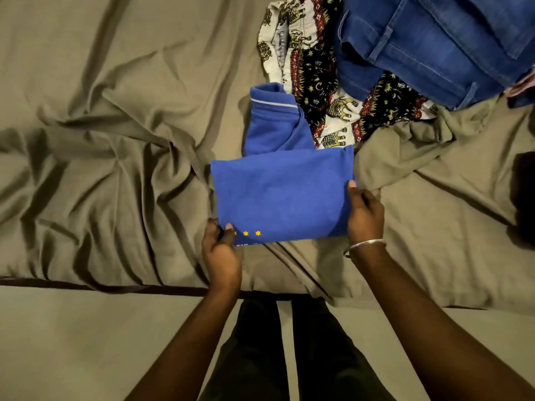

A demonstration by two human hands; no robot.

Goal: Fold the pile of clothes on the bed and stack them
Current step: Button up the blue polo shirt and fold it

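Note:
A blue polo shirt [278, 195] with small yellow stars lies partly folded on the bed, its collar pointing away from me. My left hand [221, 253] pinches its near left corner beside the stars. My right hand [365, 214], with a metal bangle on the wrist, grips its right edge, thumb on top. Behind the shirt lies a patterned cloth with elephants [312, 82], and blue jeans [434, 44] rest on that cloth at the far right.
A wrinkled olive-brown sheet [115, 140] covers the bed. The bed's near edge [101, 285] runs across in front of my legs. A dark object [524, 195] sits at the right margin. A bit of pink fabric [524, 85] shows beside the jeans.

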